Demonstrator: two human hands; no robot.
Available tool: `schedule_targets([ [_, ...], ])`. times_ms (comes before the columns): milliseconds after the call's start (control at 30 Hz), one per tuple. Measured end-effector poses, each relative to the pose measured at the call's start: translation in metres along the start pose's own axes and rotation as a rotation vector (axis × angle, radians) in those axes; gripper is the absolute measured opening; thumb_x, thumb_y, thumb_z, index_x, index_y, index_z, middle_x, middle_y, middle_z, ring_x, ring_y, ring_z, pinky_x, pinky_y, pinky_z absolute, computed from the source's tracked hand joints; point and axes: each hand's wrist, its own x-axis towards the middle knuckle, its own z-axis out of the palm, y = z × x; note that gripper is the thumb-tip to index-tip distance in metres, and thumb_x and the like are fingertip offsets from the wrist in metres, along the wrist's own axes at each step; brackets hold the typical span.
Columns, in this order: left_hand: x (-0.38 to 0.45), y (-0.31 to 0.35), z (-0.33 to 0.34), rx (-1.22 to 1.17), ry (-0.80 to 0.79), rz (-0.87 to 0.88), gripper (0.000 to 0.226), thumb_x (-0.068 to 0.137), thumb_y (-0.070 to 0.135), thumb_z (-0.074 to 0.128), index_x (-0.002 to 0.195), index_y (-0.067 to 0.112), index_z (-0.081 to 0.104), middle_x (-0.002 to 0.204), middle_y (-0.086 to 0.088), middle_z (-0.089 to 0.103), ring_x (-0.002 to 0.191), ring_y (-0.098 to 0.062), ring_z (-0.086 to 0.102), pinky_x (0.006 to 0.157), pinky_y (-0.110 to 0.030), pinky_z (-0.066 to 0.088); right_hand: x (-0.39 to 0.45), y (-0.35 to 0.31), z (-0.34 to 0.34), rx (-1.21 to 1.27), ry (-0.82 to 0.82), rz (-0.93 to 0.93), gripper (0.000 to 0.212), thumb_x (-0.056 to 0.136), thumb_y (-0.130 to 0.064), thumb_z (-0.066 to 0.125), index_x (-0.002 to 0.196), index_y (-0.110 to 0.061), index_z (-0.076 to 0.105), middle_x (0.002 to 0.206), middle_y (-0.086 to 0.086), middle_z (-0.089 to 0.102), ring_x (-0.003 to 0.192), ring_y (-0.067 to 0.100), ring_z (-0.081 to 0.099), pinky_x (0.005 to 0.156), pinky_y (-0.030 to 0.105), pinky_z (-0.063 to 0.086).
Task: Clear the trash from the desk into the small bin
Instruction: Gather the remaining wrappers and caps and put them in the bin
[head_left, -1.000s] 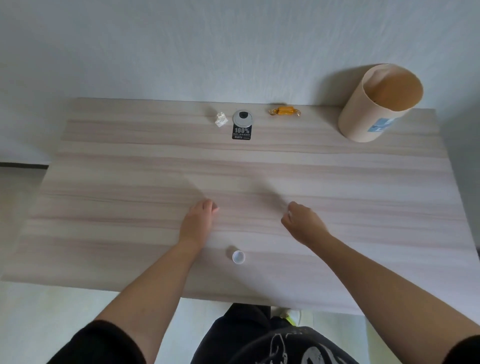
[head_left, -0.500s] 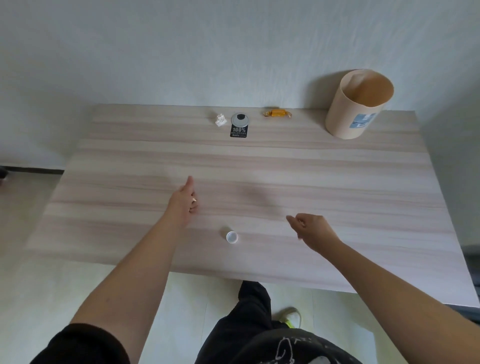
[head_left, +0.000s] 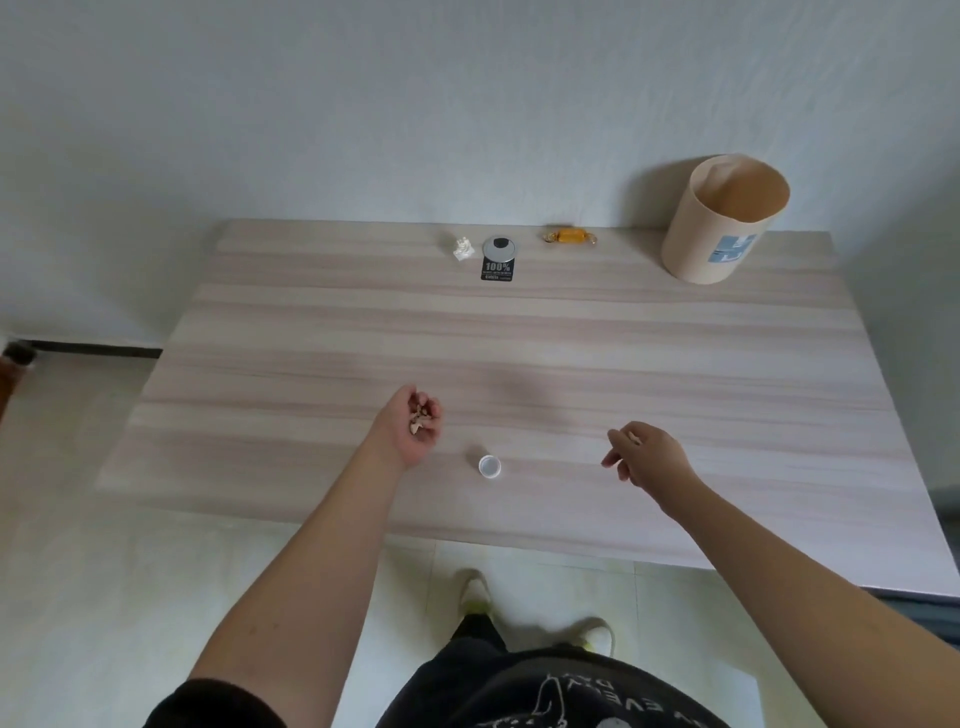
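My left hand (head_left: 415, 428) is palm up above the desk's near part, cupped around several small tan scraps (head_left: 418, 415). My right hand (head_left: 647, 452) hovers to the right, fingers loosely curled with a small pale scrap at the fingertips. A white bottle cap (head_left: 489, 465) lies on the desk between the hands. At the far edge lie a crumpled white paper (head_left: 462, 247) and an orange wrapped candy (head_left: 570, 236). The small tan cylindrical bin (head_left: 717, 228) stands open at the far right corner.
The wooden desk (head_left: 519, 338) stands against a white wall. A round grey cable cover with a black label (head_left: 497, 259) sits at the far middle. Pale floor tiles and my shoes show below the near edge.
My left hand has turned palm up, showing the scraps it holds. My right hand has risen off the desk and shifted right. The camera has pulled back from the desk.
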Motion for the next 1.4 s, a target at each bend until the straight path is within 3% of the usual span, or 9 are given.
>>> schedule_targets([
  [133, 0.005, -0.012, -0.002, 0.375, 0.010, 0.071, 0.044, 0.098, 0.041, 0.040, 0.061, 0.018, 0.044, 0.041, 0.008, 0.047, 0.031, -0.003, 0.037, 0.027, -0.013, 0.020, -0.003, 0.002, 0.016, 0.074, 0.070, 0.032, 0.006, 0.086, -0.019, 0.051, 0.089, -0.018, 0.056, 0.072, 0.000, 0.075, 0.052, 0.014, 0.059, 0.054, 0.032, 0.043],
  [233, 0.006, -0.032, -0.004, 1.024, -0.014, 0.326, 0.043, 0.098, 0.041, 0.041, 0.063, 0.019, 0.050, 0.044, 0.007, 0.043, 0.041, -0.014, 0.036, 0.037, -0.020, 0.025, -0.005, 0.005, 0.028, 0.030, 0.087, 0.035, 0.018, 0.088, -0.015, 0.047, 0.096, -0.027, 0.058, 0.076, -0.004, 0.074, 0.055, 0.014, 0.061, 0.053, 0.029, 0.042],
  [367, 0.009, -0.066, -0.008, 1.848, -0.045, 0.596, 0.045, 0.098, 0.043, 0.034, 0.074, 0.014, 0.057, 0.076, -0.011, 0.065, 0.074, -0.031, 0.059, 0.064, -0.036, 0.042, -0.007, 0.007, 0.036, -0.069, 0.118, 0.029, 0.024, 0.093, -0.018, 0.042, 0.096, -0.024, 0.065, 0.074, -0.002, 0.065, 0.055, 0.015, 0.055, 0.052, 0.027, 0.041],
  [500, 0.006, -0.088, -0.008, 2.312, 0.018, 0.761, 0.060, 0.096, 0.055, 0.025, 0.082, 0.011, 0.064, 0.075, -0.007, 0.067, 0.069, -0.029, 0.064, 0.051, -0.030, 0.037, -0.010, 0.006, 0.033, -0.175, 0.136, 0.018, 0.025, 0.095, -0.032, 0.042, 0.092, -0.031, 0.067, 0.072, -0.005, 0.062, 0.059, 0.010, 0.053, 0.052, 0.027, 0.037],
  [633, 0.012, -0.088, -0.015, 2.390, 0.036, 0.694, 0.064, 0.089, 0.068, 0.025, 0.078, 0.018, 0.063, 0.077, -0.004, 0.064, 0.074, -0.025, 0.063, 0.057, -0.029, 0.043, -0.012, 0.004, 0.026, -0.203, 0.164, 0.032, 0.025, 0.093, -0.034, 0.043, 0.088, -0.033, 0.067, 0.071, -0.006, 0.063, 0.063, 0.011, 0.056, 0.050, 0.026, 0.036],
  [967, 0.028, -0.067, 0.004, 2.452, -0.181, 0.666, 0.026, 0.085, 0.027, 0.045, 0.080, 0.009, 0.063, 0.087, -0.011, 0.068, 0.084, -0.033, 0.064, 0.064, -0.029, 0.044, -0.011, -0.004, 0.008, -0.121, 0.265, 0.040, 0.025, 0.093, -0.034, 0.045, 0.077, -0.031, 0.064, 0.071, -0.002, 0.063, 0.057, 0.015, 0.053, 0.048, 0.027, 0.037],
  [1067, 0.027, -0.052, 0.033, 2.369, -0.191, 0.786, 0.030, 0.085, 0.031, 0.044, 0.069, 0.011, 0.058, 0.080, -0.014, 0.069, 0.077, -0.035, 0.065, 0.058, -0.029, 0.039, -0.007, -0.010, -0.007, -0.131, 0.296, 0.010, 0.030, 0.095, -0.039, 0.043, 0.072, -0.031, 0.061, 0.069, -0.003, 0.061, 0.058, 0.013, 0.053, 0.049, 0.028, 0.036],
  [1200, 0.023, -0.032, 0.098, 2.266, -0.159, 1.016, 0.036, 0.087, 0.037, 0.043, 0.076, 0.009, 0.064, 0.076, -0.016, 0.068, 0.070, -0.036, 0.063, 0.056, -0.030, 0.037, 0.008, -0.022, -0.055, -0.128, 0.395, -0.033, 0.037, 0.095, -0.043, 0.043, 0.065, -0.026, 0.056, 0.064, -0.001, 0.058, 0.056, 0.017, 0.051, 0.051, 0.029, 0.036],
  [1400, 0.016, -0.018, 0.224, 2.047, -0.164, 1.398, 0.046, 0.092, 0.049, 0.041, 0.059, 0.016, 0.041, 0.051, -0.011, 0.057, 0.048, -0.032, 0.053, 0.045, -0.028, 0.028, 0.044, -0.038, -0.153, -0.088, 0.630, -0.027, 0.048, 0.098, -0.039, 0.036, 0.062, -0.009, 0.045, 0.056, 0.008, 0.050, 0.056, 0.029, 0.046, 0.052, 0.035, 0.031],
])
